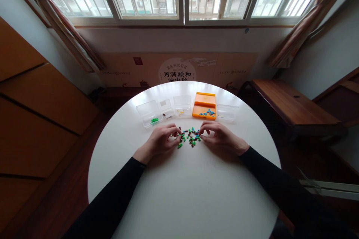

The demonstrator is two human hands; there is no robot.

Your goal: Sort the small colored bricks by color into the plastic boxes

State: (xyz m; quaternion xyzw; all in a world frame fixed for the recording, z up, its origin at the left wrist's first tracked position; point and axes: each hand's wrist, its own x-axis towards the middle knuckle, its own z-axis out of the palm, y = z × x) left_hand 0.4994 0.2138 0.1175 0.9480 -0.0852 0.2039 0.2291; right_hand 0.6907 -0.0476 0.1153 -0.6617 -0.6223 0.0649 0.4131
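A loose pile of tiny building bricks [192,141], green, dark brown and blue, lies on the white table between my hands. At its left edge is my left hand [164,137], thumb and forefinger closed in a pinch. My right hand [220,136] reaches the pile's right side, its fingertips also pinched, close to some blue bricks. Whatever sits between the fingertips of either hand is too small to make out. Behind the pile, blue bricks [209,112] rest in an orange tray [204,99], and green bricks [154,120] lie in a clear plastic box [147,109].
Along the back of the round white table [190,194] stand a clear box [182,102] with yellow pieces, a small clear box [165,107] with dark pieces, and another clear box [227,112] at right. A wooden bench [294,101] stands beyond the table's right side.
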